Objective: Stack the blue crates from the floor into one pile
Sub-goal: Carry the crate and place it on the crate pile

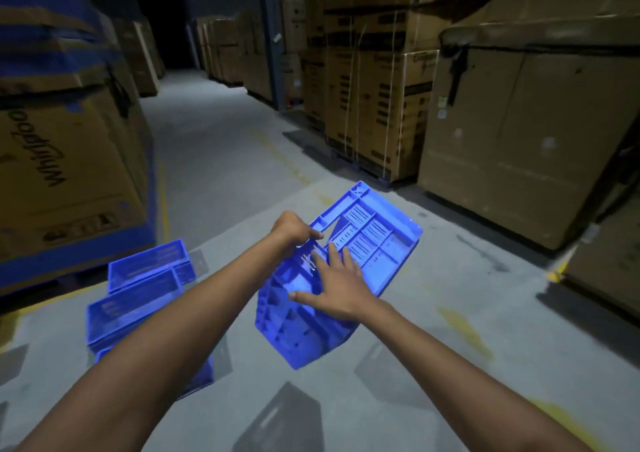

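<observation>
- Both arms reach forward, and the tilted blue crate [375,244] is up off the concrete floor [450,313], ribbed underside turned toward the camera.
- Left hand [291,232] is at the crate's upper-left edge, fingers curled over the rim in a grip, wrist bent.
- Right hand [337,287] lies flat on the crate's underside with fingers straight and spread, pressing rather than clutching.
- Left forearm crosses above the other blue crates [138,289] on the floor at lower left, which sit open side up and touch each other.
- Tall cardboard boxes [512,133] line the aisle on the right; a large printed carton [69,161] stands on the left.
</observation>
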Demonstrator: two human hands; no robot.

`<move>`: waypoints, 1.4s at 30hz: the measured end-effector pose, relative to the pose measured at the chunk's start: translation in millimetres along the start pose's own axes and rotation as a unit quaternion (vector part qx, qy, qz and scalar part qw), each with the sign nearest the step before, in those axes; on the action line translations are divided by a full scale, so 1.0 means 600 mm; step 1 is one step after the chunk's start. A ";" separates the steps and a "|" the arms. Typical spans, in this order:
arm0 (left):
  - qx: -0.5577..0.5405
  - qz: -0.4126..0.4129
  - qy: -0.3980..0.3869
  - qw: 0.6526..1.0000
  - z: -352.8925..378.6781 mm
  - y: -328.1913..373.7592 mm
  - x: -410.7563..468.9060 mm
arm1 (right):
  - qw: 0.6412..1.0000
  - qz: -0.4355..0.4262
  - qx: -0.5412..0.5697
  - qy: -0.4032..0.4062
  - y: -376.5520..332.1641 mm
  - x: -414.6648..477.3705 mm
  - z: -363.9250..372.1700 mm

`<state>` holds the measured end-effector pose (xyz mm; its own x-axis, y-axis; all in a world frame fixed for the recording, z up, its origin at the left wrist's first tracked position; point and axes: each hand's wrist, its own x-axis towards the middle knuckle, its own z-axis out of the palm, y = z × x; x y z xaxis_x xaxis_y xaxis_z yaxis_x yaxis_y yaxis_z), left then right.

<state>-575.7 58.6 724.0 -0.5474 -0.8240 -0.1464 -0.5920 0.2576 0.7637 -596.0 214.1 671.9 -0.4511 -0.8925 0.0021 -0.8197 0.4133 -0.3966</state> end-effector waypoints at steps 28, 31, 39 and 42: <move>-0.031 0.226 -0.426 0.876 0.421 0.473 0.558 | 0.876 0.364 0.024 0.316 0.598 0.493 -0.242; -0.080 0.280 -0.409 0.865 0.481 0.517 0.598 | 0.916 0.270 -0.054 0.293 0.698 0.542 -0.297; -0.139 0.271 -0.392 0.868 0.620 0.680 0.728 | 0.974 0.210 -0.029 0.082 0.888 0.683 -0.536; -0.174 0.274 -0.382 0.865 0.654 0.720 0.753 | 0.975 0.213 -0.066 0.005 0.919 0.722 -0.601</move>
<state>-1311.0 -4.5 740.9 -0.9995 -0.0177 0.0268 0.0221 0.2266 0.9737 -1370.5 120.3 785.1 -0.7638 -0.6326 -0.1279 -0.5945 0.7668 -0.2422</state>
